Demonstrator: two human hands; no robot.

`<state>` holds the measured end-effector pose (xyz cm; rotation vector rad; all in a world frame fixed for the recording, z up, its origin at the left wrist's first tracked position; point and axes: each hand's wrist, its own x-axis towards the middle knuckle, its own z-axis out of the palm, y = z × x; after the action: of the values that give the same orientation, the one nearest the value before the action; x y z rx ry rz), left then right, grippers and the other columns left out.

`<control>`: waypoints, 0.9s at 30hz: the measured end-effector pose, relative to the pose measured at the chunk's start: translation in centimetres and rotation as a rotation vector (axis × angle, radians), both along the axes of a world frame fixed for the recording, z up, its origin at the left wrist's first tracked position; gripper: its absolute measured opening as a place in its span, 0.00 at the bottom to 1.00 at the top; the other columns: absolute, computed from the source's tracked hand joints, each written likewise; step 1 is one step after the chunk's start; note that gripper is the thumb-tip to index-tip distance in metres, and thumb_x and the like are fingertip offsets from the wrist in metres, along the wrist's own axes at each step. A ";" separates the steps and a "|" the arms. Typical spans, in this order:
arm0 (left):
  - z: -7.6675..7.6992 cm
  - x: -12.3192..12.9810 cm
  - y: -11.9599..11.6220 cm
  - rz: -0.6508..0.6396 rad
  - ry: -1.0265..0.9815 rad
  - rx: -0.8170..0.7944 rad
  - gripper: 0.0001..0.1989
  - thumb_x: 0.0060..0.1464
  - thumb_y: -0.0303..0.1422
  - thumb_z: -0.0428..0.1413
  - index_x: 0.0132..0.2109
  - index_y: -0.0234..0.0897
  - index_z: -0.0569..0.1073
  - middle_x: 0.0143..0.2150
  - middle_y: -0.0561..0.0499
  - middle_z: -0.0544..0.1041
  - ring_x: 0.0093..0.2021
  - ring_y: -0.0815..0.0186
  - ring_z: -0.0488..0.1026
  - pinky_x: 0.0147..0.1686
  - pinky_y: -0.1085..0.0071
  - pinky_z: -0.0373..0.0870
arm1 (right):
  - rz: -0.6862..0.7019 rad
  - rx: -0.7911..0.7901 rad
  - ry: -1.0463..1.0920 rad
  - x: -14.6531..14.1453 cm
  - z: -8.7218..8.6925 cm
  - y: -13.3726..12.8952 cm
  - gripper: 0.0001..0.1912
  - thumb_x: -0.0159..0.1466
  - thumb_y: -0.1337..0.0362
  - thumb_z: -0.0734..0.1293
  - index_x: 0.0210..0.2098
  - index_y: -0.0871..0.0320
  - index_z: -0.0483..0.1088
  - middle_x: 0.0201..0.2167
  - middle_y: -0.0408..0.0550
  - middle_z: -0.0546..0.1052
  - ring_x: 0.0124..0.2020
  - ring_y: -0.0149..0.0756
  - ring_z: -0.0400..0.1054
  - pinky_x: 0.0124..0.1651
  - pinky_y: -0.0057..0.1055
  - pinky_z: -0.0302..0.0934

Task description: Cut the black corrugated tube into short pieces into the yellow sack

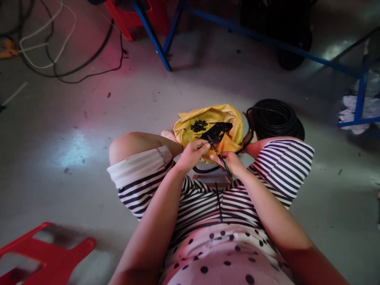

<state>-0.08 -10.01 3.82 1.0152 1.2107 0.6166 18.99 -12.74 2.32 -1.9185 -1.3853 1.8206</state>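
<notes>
A yellow bag [209,118] on the floor holds short black pieces [198,126]. Above it, the left hand [192,153] pinches black tubing [214,147]; the right hand [228,160] grips what may be scissors [223,161]. A black hose coil [274,118] lies beside.

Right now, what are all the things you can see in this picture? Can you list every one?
yellow bag: one, yellow, open on the floor in front of the knees.
short black pieces: a small heap, black, inside the yellow bag.
black tube: one, black, thin, held between both hands.
coil of black tubing: one, black, on the floor right of the bag.
red stool: one, red, bottom left corner.
loose cables: several, black and white, on the floor top left.
blue frame: one, blue metal, across the top.
red crate: one, red, top, behind the frame.
left hand: one, gripping the tube's end.
right hand: one, holding the tube.
</notes>
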 end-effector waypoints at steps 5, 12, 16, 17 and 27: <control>0.1 0.0 -0.1 -0.106 0.005 0.085 0.16 0.57 0.45 0.59 0.34 0.34 0.74 0.29 0.53 0.69 0.28 0.70 0.64 0.28 0.74 0.61 | 0.063 0.054 0.006 0.0 0.9 0.5 0.27 0.58 0.37 0.69 0.27 0.57 0.69 0.20 0.39 0.65 0.25 0.31 0.59 0.29 0.27 0.51; 0.3 0.2 -0.1 -0.008 -0.054 -0.060 0.18 0.55 0.48 0.60 0.35 0.34 0.73 0.24 0.57 0.63 0.22 0.73 0.58 0.22 0.76 0.56 | 0.079 0.037 -0.072 0.1 1.1 0.7 0.30 0.58 0.35 0.67 0.22 0.56 0.65 0.17 0.41 0.66 0.23 0.32 0.59 0.28 0.28 0.50; 0.2 0.2 -0.1 0.014 -0.060 -0.056 0.19 0.54 0.48 0.61 0.31 0.35 0.70 0.22 0.57 0.61 0.22 0.73 0.56 0.22 0.76 0.53 | 0.092 0.046 -0.091 0.1 1.1 0.7 0.30 0.58 0.35 0.68 0.20 0.55 0.64 0.16 0.41 0.67 0.22 0.32 0.59 0.28 0.29 0.50; 0.1 0.2 0.0 0.013 -0.063 -0.055 0.19 0.54 0.48 0.61 0.30 0.36 0.69 0.22 0.58 0.61 0.22 0.73 0.56 0.22 0.76 0.53 | 0.098 0.050 -0.104 0.1 1.1 0.7 0.30 0.58 0.35 0.68 0.20 0.55 0.63 0.16 0.42 0.67 0.22 0.33 0.60 0.28 0.29 0.50; -0.7 0.1 0.3 -0.002 -0.108 -0.094 0.21 0.55 0.49 0.59 0.29 0.37 0.65 0.24 0.58 0.60 0.22 0.74 0.53 0.23 0.74 0.49 | 0.077 0.084 -0.148 0.2 1.0 0.7 0.29 0.57 0.37 0.71 0.19 0.55 0.64 0.15 0.43 0.67 0.21 0.34 0.60 0.29 0.31 0.49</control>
<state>0.05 -9.72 3.13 0.8930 1.1332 0.5998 19.16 -12.03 3.33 -2.0184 -1.5760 1.6526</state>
